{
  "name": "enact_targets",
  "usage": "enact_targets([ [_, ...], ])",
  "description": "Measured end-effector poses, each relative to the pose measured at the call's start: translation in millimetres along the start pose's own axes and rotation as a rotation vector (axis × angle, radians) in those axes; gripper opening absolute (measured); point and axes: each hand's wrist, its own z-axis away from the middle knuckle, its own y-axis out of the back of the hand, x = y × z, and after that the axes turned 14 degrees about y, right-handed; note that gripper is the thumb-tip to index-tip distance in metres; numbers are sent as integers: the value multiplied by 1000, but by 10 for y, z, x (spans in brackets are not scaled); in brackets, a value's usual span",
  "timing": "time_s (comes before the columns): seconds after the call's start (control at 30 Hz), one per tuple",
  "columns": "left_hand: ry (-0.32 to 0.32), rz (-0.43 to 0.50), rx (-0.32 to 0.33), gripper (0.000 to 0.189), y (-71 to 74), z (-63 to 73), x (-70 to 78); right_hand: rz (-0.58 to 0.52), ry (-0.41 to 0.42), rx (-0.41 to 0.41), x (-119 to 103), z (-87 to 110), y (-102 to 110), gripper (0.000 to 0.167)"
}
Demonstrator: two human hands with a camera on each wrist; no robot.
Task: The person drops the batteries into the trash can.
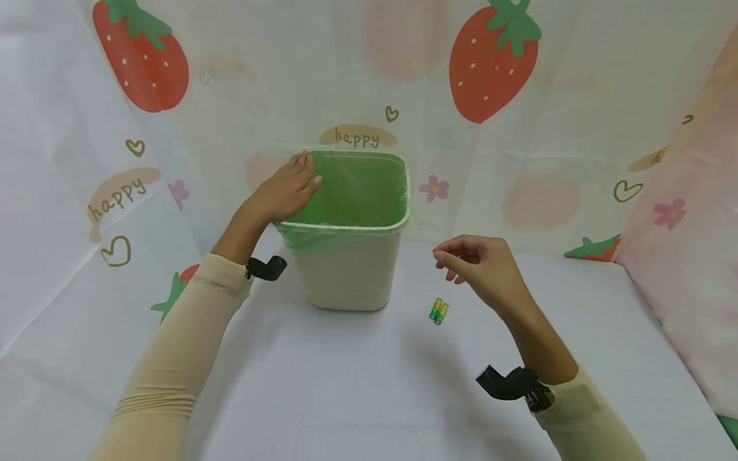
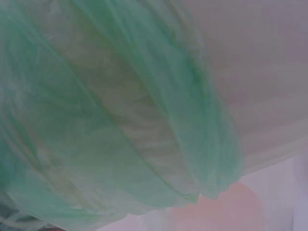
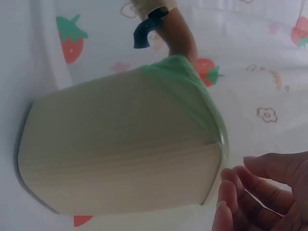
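Observation:
My left hand (image 1: 288,189) rests over the left rim of a cream trash bin (image 1: 348,275), its fingers fairly straight. Lining the bin is a green plastic bag (image 1: 363,192), folded down over the outside. The left wrist view is filled by the bag's overhang (image 2: 120,130); that hand is out of its sight. To the right of the bin, my right hand (image 1: 481,266) hovers with loosely bent fingers, and nothing shows between thumb and fingers (image 3: 230,185). Two green-and-yellow batteries (image 1: 441,314) lie side by side on the white surface below it.
Behind the bin hangs a pale curtain (image 1: 346,77) printed with strawberries, hearts and flowers. A pink cloth (image 1: 686,269) borders the right side. White cloth (image 1: 346,384) covers the tabletop. Each wrist wears a black camera mount (image 1: 510,384).

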Motion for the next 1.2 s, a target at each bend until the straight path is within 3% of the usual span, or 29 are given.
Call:
enact_targets([
  [0.33, 0, 2, -7, 67, -10, 2, -16, -5, -36, 28, 178, 163, -1, 21],
  [1.2, -5, 8, 4, 69, -5, -20, -23, -3, -244, 70, 832, 465, -81, 33],
])
